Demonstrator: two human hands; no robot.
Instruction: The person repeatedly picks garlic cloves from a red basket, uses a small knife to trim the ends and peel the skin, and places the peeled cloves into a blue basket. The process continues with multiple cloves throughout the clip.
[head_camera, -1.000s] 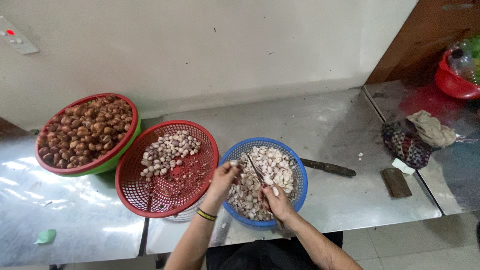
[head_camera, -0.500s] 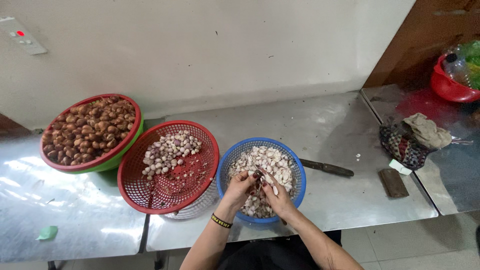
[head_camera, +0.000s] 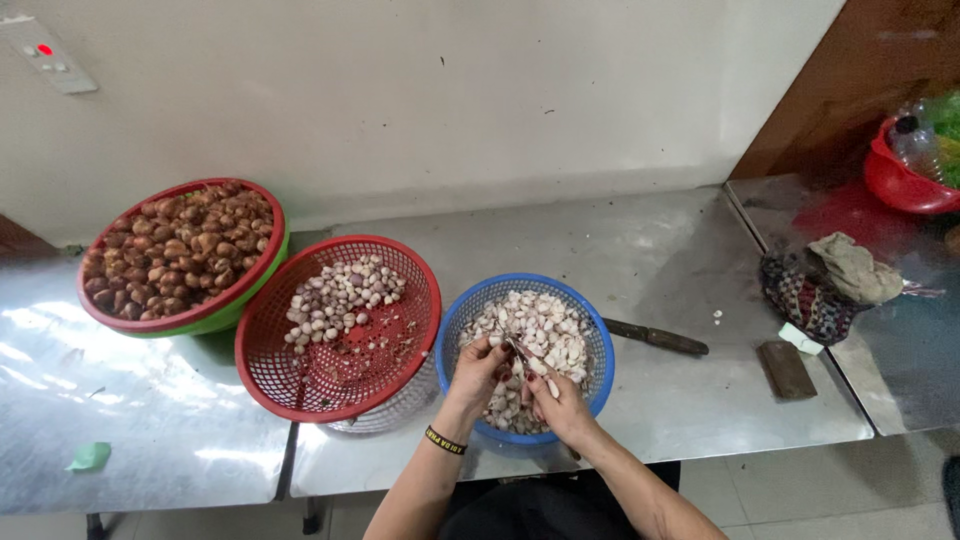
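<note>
The steel desk (head_camera: 700, 260) ran along a pale wall and carried three round mesh baskets in a row. At the far left, a red basket nested in a green one (head_camera: 185, 258) was heaped with brown unpeeled bulbs. Beside it, the larger red basket (head_camera: 338, 328) held a thin layer of purplish-white cloves gathered toward its far side, with scraps of skin on its bare mesh. To its right and touching its rim stood the blue basket (head_camera: 525, 358), filled with pale peeled cloves (head_camera: 545, 325). A dark-handled knife (head_camera: 655, 338) lay flat on the desk just right of the blue basket, its blade end hidden behind the rim. Farther right lay a crumpled patterned cloth (head_camera: 825, 285), a small dark rectangular block (head_camera: 786, 369) and a red bowl (head_camera: 900, 180) at the corner of an adjoining surface.

Both hands worked over the near half of the blue basket. The left hand (head_camera: 478, 372), with a dark band on its wrist, had its fingers curled around a clove, which was mostly hidden. The right hand (head_camera: 557, 402) was closed on a small thin blade (head_camera: 518, 350) whose tip pointed toward the left hand's fingers. The two hands were almost touching.
</note>
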